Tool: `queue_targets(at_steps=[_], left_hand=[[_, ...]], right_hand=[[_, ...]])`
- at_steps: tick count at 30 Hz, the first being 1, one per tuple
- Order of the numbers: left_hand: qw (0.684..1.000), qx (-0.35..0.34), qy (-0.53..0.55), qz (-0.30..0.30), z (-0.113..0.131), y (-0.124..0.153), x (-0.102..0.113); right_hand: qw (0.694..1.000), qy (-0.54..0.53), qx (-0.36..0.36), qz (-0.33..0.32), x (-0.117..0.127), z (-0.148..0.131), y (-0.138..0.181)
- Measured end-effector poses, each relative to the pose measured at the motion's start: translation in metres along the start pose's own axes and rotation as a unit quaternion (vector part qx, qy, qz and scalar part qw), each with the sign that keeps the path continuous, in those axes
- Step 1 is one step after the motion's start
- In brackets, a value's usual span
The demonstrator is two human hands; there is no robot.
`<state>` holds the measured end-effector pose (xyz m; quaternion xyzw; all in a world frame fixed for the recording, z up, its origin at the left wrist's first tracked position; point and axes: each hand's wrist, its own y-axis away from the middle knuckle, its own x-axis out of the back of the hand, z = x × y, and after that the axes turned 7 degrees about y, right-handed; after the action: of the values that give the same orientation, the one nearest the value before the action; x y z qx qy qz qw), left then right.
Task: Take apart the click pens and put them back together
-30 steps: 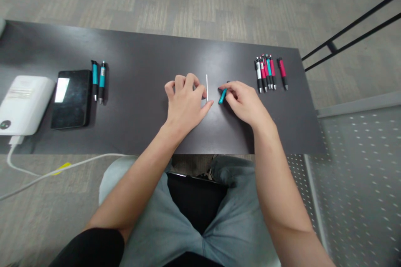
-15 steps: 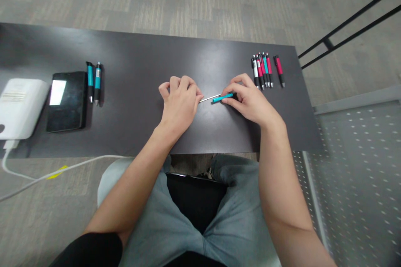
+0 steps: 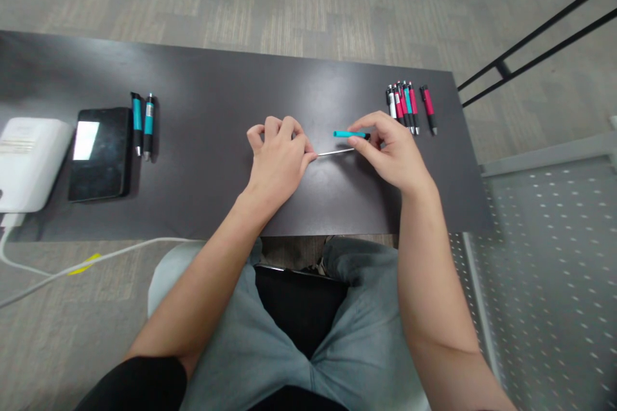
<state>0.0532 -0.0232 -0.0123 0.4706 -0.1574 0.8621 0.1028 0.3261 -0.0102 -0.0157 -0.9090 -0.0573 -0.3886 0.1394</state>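
The right hand (image 3: 393,157), pinching a teal pen barrel (image 3: 351,134), has lifted it off the thin refill (image 3: 335,152) that the left hand (image 3: 277,157) is gripping.

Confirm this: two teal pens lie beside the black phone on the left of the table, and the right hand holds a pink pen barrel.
Not quite. In the head view the barrel in the right hand is a teal plastic pen barrel, not pink. The two teal pens do lie beside the black phone.
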Motion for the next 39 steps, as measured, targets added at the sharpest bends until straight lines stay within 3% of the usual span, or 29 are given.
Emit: queue_targets(at_steps=[6, 9, 13, 18, 27, 39], left_hand=[[0.999, 0.021, 0.033, 0.023, -0.007, -0.006, 0.004], [0.996, 0.038, 0.063, 0.051, -0.023, -0.013, 0.014], [0.990, -0.001, 0.112, 0.090, -0.047, -0.018, 0.029], [0.983, -0.013, 0.125, 0.130, -0.054, -0.016, 0.040], [0.991, -0.007, 0.091, 0.095, -0.054, -0.016, 0.039], [0.989, -0.004, 0.105, 0.102, -0.050, -0.017, 0.039]], right_hand=[[0.998, 0.008, -0.005, 0.058, -0.002, 0.004, 0.000], [0.996, 0.003, -0.011, 0.091, -0.001, 0.004, 0.000], [0.992, 0.020, -0.001, 0.127, -0.002, 0.008, -0.001], [0.993, 0.059, 0.009, 0.103, -0.006, 0.011, -0.001], [0.993, 0.045, 0.004, 0.108, -0.009, 0.003, -0.001], [0.994, 0.054, 0.004, 0.096, -0.009, 0.006, 0.001]])
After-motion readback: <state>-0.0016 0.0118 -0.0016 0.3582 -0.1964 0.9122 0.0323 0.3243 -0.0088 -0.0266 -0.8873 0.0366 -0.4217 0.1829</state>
